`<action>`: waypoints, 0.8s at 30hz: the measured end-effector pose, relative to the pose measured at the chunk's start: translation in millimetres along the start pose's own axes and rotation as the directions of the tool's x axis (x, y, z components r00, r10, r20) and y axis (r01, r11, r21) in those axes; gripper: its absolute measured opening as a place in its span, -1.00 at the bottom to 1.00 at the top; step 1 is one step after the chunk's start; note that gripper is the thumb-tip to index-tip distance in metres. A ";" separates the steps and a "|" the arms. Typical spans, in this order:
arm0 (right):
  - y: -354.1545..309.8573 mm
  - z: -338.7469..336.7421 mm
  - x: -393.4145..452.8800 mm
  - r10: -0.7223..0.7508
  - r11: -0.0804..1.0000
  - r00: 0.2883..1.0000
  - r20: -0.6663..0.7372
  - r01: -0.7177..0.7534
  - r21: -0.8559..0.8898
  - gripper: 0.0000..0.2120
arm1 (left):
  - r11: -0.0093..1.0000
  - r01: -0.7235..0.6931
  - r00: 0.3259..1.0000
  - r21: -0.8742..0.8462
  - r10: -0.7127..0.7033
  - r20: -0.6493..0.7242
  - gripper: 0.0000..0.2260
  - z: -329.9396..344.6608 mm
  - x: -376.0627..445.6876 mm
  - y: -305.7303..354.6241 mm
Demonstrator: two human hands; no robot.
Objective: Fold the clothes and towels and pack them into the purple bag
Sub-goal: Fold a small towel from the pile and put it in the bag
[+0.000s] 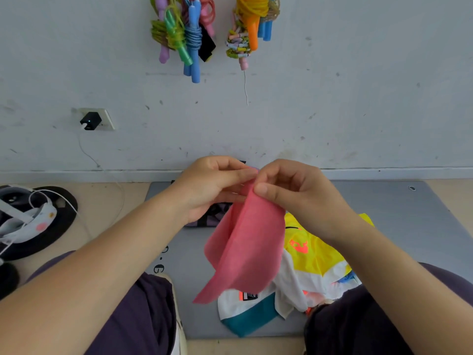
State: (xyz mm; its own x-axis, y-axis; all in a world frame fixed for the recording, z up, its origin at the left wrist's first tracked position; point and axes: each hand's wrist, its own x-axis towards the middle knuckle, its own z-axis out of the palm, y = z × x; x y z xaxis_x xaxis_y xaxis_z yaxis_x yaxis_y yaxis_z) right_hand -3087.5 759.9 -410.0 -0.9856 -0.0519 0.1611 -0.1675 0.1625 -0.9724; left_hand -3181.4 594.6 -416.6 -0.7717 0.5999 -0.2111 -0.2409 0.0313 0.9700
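Both hands pinch the top edge of a pink towel [245, 242] just above the middle of the frame: the left hand [210, 185] has its fingers curled round one end of that edge, and just beside it the right hand [294, 190] nips the cloth between thumb and curled fingers, so the two nearly touch. From that shared edge the towel hangs down doubled over, its loose lower corner trailing toward the lower middle of the frame, off the grey mat [399, 208]. It looks thin, light and limp, with no stiffness of its own, so it should be held by the corners or along an edge and kept taut, or it will sag and the fold will slip. Behind the left hand, in the middle of the frame, a dark purple patterned cloth shows, probably the purple bag [213, 213]; most of it is hidden. To the right of and below the towel a yellow, white and teal garment [314, 254] lies crumpled on the mat, not yet folded.
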 end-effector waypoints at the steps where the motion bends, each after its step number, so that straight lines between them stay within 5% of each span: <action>1: 1.8 1.5 1.6 -0.006 0.998 0.997 -0.079 0.001 -0.068 -0.93 | 1.000 0.013 0.999 -0.027 -0.012 0.045 -0.84 1.5 -1.1 0.5; 5: 4.1 2.7 5.5 -0.064 0.981 0.964 -0.258 0.014 -0.191 -0.91 | 0.995 0.012 0.995 -0.101 -0.002 0.103 -0.88 2.4 -3.1 2.1; 16: 4.1 0.3 4.6 -0.085 0.979 0.936 -0.342 0.014 -0.203 -0.86 | 0.996 -0.048 0.983 -0.070 0.059 0.171 -0.78 4.2 -5.5 3.0; 21: 4.0 -12.3 4.3 0.087 0.995 0.993 -0.080 -0.084 0.046 -0.73 | 0.987 -0.149 0.974 0.053 0.138 0.179 -0.86 -1.6 -8.1 8.2; 24: 6.6 -19.2 5.6 0.170 0.983 0.976 0.134 -0.177 0.040 -0.74 | 0.944 -0.214 0.973 0.252 0.185 0.136 -0.91 -9.8 -8.9 13.3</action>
State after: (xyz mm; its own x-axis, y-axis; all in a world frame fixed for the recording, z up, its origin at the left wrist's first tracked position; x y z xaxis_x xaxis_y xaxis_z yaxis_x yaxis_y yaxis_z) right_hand -3094.6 779.6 -412.2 -0.9874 -0.1554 -0.0308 0.0105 0.1297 -0.9915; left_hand -3183.5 581.8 -403.0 -0.7158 0.6982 -0.0101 0.0860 0.1025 0.9910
